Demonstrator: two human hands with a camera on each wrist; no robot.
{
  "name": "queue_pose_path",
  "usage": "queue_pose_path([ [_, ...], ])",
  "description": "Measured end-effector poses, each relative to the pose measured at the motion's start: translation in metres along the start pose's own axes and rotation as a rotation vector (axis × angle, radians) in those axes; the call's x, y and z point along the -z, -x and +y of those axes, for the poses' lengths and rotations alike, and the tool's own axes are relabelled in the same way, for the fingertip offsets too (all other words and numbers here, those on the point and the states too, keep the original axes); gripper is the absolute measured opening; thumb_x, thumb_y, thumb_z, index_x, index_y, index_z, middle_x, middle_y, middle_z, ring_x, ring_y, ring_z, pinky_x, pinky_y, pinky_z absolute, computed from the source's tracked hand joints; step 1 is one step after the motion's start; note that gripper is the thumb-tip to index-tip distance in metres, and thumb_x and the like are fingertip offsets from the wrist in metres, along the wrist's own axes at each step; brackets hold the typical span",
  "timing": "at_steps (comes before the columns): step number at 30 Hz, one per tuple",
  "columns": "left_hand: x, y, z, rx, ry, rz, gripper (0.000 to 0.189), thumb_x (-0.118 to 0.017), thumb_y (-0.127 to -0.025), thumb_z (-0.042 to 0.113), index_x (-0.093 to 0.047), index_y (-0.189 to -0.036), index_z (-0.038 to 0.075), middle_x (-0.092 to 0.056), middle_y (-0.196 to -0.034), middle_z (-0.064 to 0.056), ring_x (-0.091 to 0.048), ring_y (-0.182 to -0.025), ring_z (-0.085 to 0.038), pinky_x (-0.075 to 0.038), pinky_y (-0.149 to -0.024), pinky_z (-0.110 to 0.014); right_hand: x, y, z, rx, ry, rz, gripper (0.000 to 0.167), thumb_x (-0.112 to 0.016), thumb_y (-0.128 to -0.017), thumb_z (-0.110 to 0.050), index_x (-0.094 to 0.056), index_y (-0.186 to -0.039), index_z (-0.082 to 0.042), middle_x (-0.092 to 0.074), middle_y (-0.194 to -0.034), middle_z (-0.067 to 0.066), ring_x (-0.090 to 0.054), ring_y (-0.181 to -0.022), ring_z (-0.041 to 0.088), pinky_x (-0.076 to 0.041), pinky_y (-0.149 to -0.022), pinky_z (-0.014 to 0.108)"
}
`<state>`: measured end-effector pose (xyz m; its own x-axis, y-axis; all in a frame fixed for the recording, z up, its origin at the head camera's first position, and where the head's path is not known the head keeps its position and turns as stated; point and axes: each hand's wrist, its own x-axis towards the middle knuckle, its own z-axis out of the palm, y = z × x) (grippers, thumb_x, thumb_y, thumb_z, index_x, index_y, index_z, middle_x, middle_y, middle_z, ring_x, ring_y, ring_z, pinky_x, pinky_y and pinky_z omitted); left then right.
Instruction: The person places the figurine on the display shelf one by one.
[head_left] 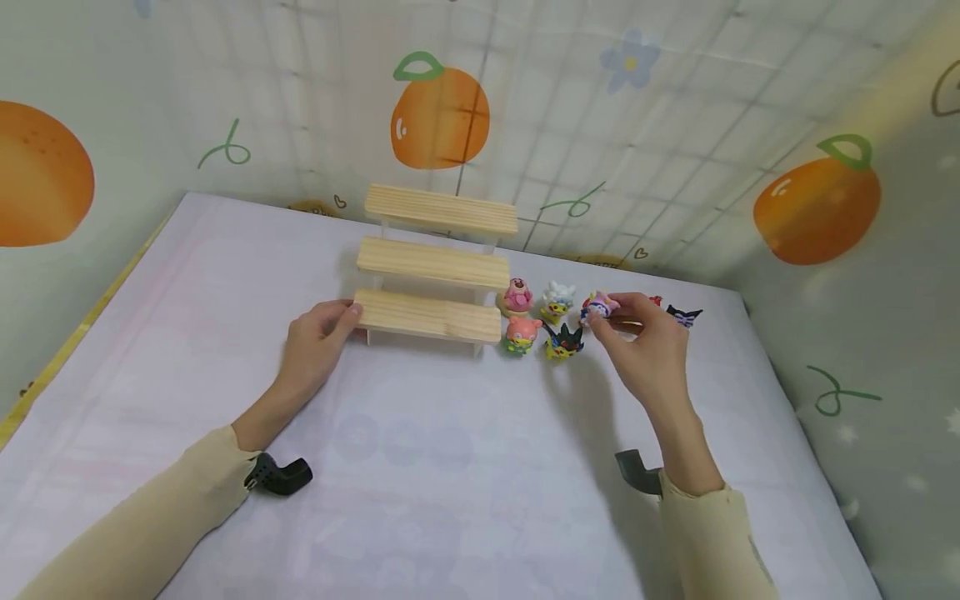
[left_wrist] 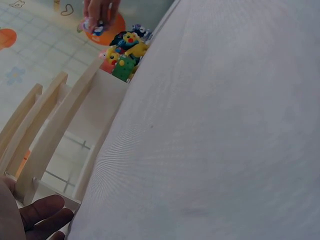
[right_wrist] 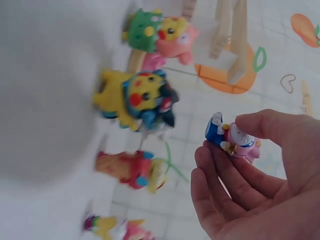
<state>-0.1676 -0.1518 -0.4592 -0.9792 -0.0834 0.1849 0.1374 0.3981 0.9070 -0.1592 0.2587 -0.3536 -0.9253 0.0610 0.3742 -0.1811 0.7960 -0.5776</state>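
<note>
A three-tier wooden display shelf [head_left: 427, 317] stands near the back of the table. My left hand [head_left: 318, 337] holds the left end of its lowest tier, the thumb at the board's edge; in the left wrist view the fingers [left_wrist: 47, 217] lie beside the end support. Right of the shelf, my right hand [head_left: 648, 346] pinches a small figurine [right_wrist: 232, 137] with a pink top, white face and blue base between thumb and fingers. Close by stand a pink bear-like figurine [head_left: 517, 297], a white-topped one [head_left: 557, 302], a pink-hooded one [head_left: 522, 335] and a black-eared yellow one [head_left: 563, 342].
Beyond the right hand, a dark-eared figurine [head_left: 684, 316] and a red one [head_left: 656, 301] are partly hidden. A pale cloth covers the table [head_left: 420, 483]. Behind it hangs a curtain [head_left: 322, 108] printed with oranges.
</note>
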Motion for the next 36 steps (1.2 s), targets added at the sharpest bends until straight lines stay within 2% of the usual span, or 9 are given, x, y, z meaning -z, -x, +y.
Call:
queue_pose_path([
  [4, -0.001, -0.001, 0.000, -0.007, -0.012, 0.003, 0.041, -0.059, -0.108, 0.037, -0.078, -0.112, 0.001, -0.069, -0.137, -0.019, -0.061, -0.134, -0.037, -0.043, -0.115, -0.054, -0.004, -0.015, -0.017, 0.046, -0.028, -0.008, 0.031, -0.077, -0.096, -0.022, -0.074, -0.119, -0.002, -0.079, -0.106, 0.014, -0.077, -0.099, 0.030, -0.049, -0.079, 0.008],
  [6, -0.001, -0.001, 0.000, -0.012, -0.013, 0.004, 0.041, -0.059, -0.108, 0.037, -0.078, -0.112, 0.001, -0.069, -0.137, -0.019, -0.061, -0.134, -0.037, -0.043, -0.115, -0.055, -0.006, -0.021, -0.027, 0.057, -0.023, -0.029, 0.032, -0.076, -0.097, -0.025, -0.073, -0.120, -0.003, -0.078, -0.108, 0.013, -0.076, -0.101, 0.030, -0.055, -0.084, 0.015],
  [8, -0.001, -0.002, 0.001, -0.013, -0.009, 0.003, 0.040, -0.059, -0.108, 0.037, -0.078, -0.112, 0.001, -0.069, -0.137, -0.019, -0.061, -0.134, -0.037, -0.043, -0.115, -0.055, -0.008, -0.028, -0.035, 0.067, -0.029, -0.038, 0.033, -0.076, -0.097, -0.026, -0.073, -0.120, -0.004, -0.078, -0.108, 0.013, -0.076, -0.102, 0.029, -0.060, -0.088, 0.029],
  [11, -0.001, -0.002, 0.001, -0.015, -0.008, 0.001, 0.040, -0.059, -0.108, 0.037, -0.078, -0.109, 0.001, -0.069, -0.137, -0.019, -0.061, -0.134, -0.037, -0.043, -0.115, -0.055, -0.011, -0.037, -0.047, 0.081, -0.036, -0.047, 0.033, -0.075, -0.097, -0.026, -0.073, -0.122, -0.004, -0.078, -0.110, 0.013, -0.075, -0.104, 0.029, -0.060, -0.093, 0.047],
  [12, -0.001, -0.002, 0.001, -0.015, -0.008, 0.000, 0.040, -0.059, -0.108, 0.037, -0.078, -0.109, 0.001, -0.069, -0.137, -0.019, -0.061, -0.134, -0.037, -0.043, -0.115, -0.055, -0.012, -0.039, -0.050, 0.083, -0.040, -0.048, 0.033, -0.074, -0.098, -0.025, -0.073, -0.123, -0.004, -0.078, -0.111, 0.013, -0.074, -0.104, 0.029, -0.060, -0.094, 0.048],
  [20, 0.000, -0.002, 0.002, -0.017, -0.008, -0.002, 0.041, -0.058, -0.108, 0.037, -0.079, -0.105, 0.001, -0.069, -0.137, -0.019, -0.060, -0.135, -0.037, -0.042, -0.115, -0.055, -0.016, -0.054, -0.072, 0.092, -0.074, -0.082, 0.036, -0.074, -0.099, -0.026, -0.070, -0.125, -0.002, -0.076, -0.113, 0.017, -0.073, -0.106, 0.030, -0.058, -0.100, 0.046],
  [25, 0.000, -0.002, 0.002, -0.013, -0.010, -0.007, 0.042, -0.058, -0.108, 0.037, -0.078, -0.111, 0.000, -0.069, -0.138, -0.020, -0.060, -0.135, -0.037, -0.043, -0.115, -0.056, -0.020, -0.063, -0.081, 0.089, -0.102, -0.088, 0.034, -0.073, -0.099, -0.024, -0.070, -0.125, -0.002, -0.076, -0.112, 0.017, -0.073, -0.106, 0.029, -0.058, -0.100, 0.044],
  [36, 0.001, 0.000, 0.000, 0.001, -0.009, -0.014, 0.043, -0.057, -0.109, 0.038, -0.078, -0.110, 0.001, -0.068, -0.138, -0.020, -0.059, -0.136, -0.037, -0.042, -0.115, -0.056, -0.038, -0.083, -0.101, 0.110, -0.118, -0.085, 0.033, -0.074, -0.098, -0.020, -0.070, -0.124, -0.001, -0.076, -0.113, 0.014, -0.072, -0.105, 0.025, -0.060, -0.097, 0.039],
])
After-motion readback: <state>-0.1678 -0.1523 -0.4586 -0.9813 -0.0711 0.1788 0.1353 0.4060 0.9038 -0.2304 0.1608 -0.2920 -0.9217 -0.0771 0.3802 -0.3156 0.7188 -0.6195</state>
